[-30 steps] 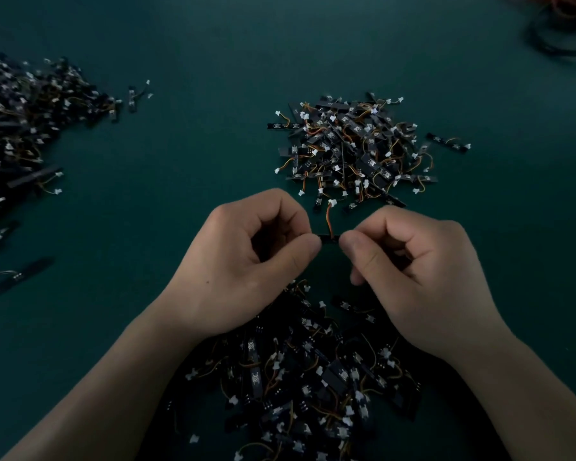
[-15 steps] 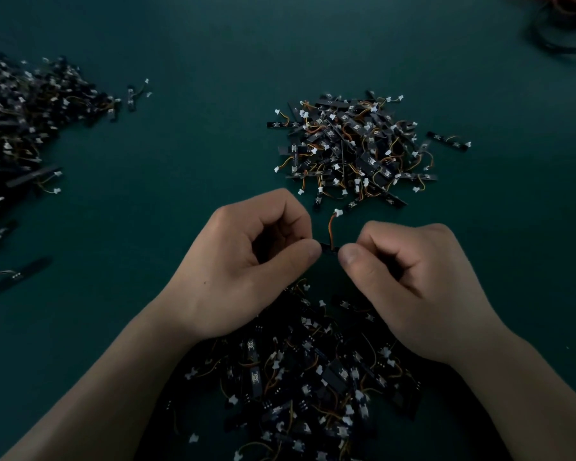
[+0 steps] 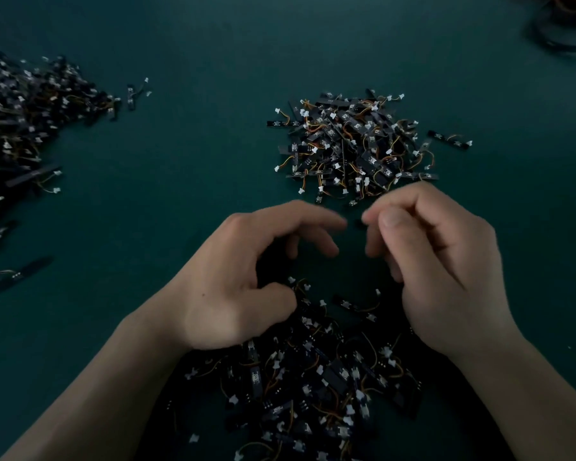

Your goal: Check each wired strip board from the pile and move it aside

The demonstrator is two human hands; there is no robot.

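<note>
The tabletop [image 3: 197,168] has a plain dark green surface. Near its centre lies the middle heap [image 3: 353,144] of small black strip boards with orange and yellow wires and white plugs. Just right of the middle heap, a single board [image 3: 449,139] lies apart from it. On the person's side of the middle heap, the near heap [image 3: 313,377] of the same boards lies in shadow. Far left of the middle heap, the wide left heap [image 3: 20,128] runs out of view, with a short board [image 3: 132,94] just beside its right end. Left of the middle heap and nearer the person lies a loose board [image 3: 17,276]. Far right of the middle heap and beyond it is a dark coil [image 3: 566,31], too dim to tell more.
</note>
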